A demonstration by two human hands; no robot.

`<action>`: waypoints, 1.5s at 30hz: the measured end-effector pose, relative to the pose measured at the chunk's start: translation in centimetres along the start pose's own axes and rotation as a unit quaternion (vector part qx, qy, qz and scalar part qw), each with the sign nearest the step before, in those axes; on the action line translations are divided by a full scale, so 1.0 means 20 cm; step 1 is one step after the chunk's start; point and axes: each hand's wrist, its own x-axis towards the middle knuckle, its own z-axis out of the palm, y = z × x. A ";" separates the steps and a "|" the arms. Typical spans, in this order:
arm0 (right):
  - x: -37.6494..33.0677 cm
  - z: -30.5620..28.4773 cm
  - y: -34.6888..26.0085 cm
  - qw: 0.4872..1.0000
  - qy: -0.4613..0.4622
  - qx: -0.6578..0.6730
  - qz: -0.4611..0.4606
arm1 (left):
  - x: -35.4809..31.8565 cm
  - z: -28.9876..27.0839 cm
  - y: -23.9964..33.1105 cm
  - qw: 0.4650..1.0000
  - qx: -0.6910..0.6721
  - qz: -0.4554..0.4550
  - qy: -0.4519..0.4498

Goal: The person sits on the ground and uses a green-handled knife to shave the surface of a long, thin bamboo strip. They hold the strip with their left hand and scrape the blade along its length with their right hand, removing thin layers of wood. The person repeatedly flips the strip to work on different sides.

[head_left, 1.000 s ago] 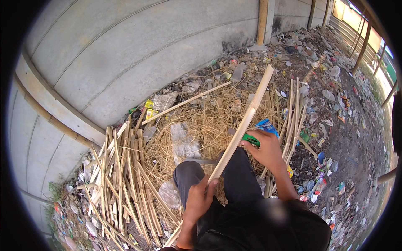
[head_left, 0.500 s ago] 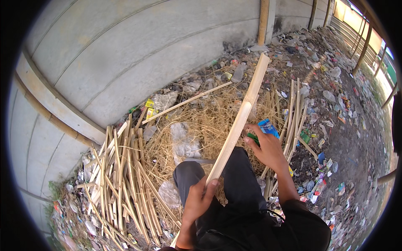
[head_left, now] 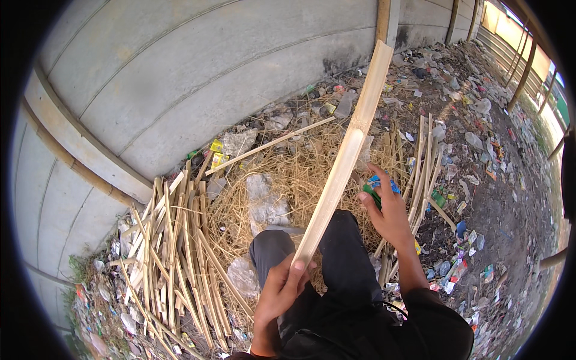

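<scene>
A long split bamboo strip (head_left: 342, 171), pale and hollowed on its upper face, slants up and away from my lap. My left hand (head_left: 282, 289) is closed round its near end, thumb on top. To the right of the strip, my right hand (head_left: 387, 213) curls round a green-handled tool (head_left: 372, 194). A short dark part of that tool points toward the strip; the rest is hidden, so its exact kind is unclear. The fingers of this hand are apart from the strip.
Many bamboo strips (head_left: 174, 264) lie piled at my left, and more strips (head_left: 423, 174) lie at my right. Dry bamboo shavings (head_left: 318, 156) cover the ground before my knees. A concrete wall (head_left: 240, 66) stands ahead; litter (head_left: 474, 198) spreads to the right.
The bamboo strip has risen, its far end reaching farther up and slightly right. My right hand has shifted slightly right with the green-handled tool, and its fingers look more raised.
</scene>
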 end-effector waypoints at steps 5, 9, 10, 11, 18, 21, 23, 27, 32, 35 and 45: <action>-0.01 -0.04 -0.01 0.998 0.015 0.054 -0.032 | 0.00 0.02 0.02 0.999 0.006 0.031 0.021; -0.07 -0.05 -0.05 0.991 0.038 0.109 -0.073 | 0.01 0.02 0.05 0.997 0.038 0.060 0.020; -0.08 -0.04 -0.04 0.987 0.036 0.133 -0.088 | 0.01 0.03 0.06 0.996 0.042 0.073 0.021; -0.10 -0.02 -0.03 0.982 0.033 0.157 -0.104 | 0.01 0.03 0.07 0.996 0.047 0.075 0.019; -0.08 0.03 -0.08 0.947 0.050 0.131 -0.289 | 0.00 0.07 0.10 0.991 0.071 0.104 0.041; -0.09 0.03 -0.09 0.945 0.024 0.148 -0.289 | -0.01 0.07 0.11 0.987 0.106 0.102 0.059; -0.09 0.03 -0.10 0.944 0.022 0.154 -0.292 | -0.01 0.08 0.13 0.983 0.129 0.108 0.072; -0.09 0.03 -0.11 0.936 0.012 0.152 -0.318 | -0.03 0.11 0.17 0.977 0.148 0.120 0.099; -0.10 0.06 -0.12 0.929 -0.002 0.156 -0.334 | -0.02 0.12 0.18 0.954 0.202 0.182 0.123; -0.10 0.06 -0.13 0.926 0.003 0.157 -0.344 | -0.02 0.12 0.18 0.950 0.217 0.185 0.125; -0.15 0.08 -0.24 0.956 -0.033 0.115 -0.269 | 0.01 0.10 0.14 0.980 0.167 0.093 0.058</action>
